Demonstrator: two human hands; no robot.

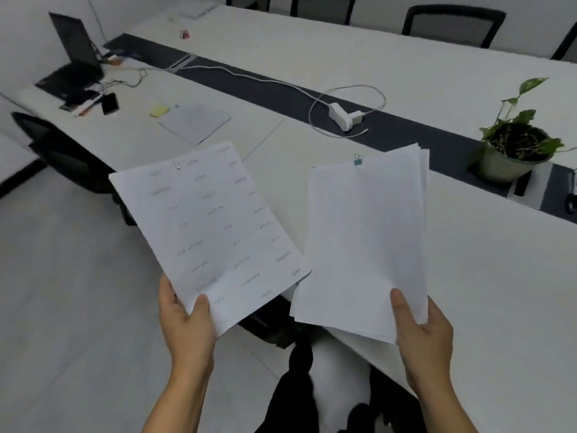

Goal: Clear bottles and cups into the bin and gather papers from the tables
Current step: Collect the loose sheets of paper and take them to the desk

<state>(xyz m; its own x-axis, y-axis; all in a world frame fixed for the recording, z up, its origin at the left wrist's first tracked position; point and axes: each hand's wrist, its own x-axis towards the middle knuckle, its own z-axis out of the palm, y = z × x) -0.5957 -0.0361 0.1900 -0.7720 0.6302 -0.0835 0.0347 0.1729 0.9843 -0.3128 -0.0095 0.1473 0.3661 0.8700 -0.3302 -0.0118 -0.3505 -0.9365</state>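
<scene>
My left hand (pixel 187 320) grips the bottom corner of a written sheet (pixel 212 226) with a paper clip at its top, held in the air over the table's near edge. My right hand (pixel 421 329) holds a thicker stack of blank white papers (pixel 365 239) by its lower right corner; a teal binder clip (pixel 358 160) sits at its top. The two bundles are side by side, nearly touching. Farther away, another stack of papers (pixel 195 121) lies flat on the white table (pixel 468 245), beside a yellow sticky-note pad (pixel 159 111). No bottles, cups or bin are in view.
A white charger with a looped cable (pixel 345 117) lies on the table's dark centre strip. A potted plant (pixel 515 151) stands at the right. A laptop (pixel 75 54), a phone (pixel 110 103) and small items sit at the far left. Black chairs (pixel 452 25) line the far side and left.
</scene>
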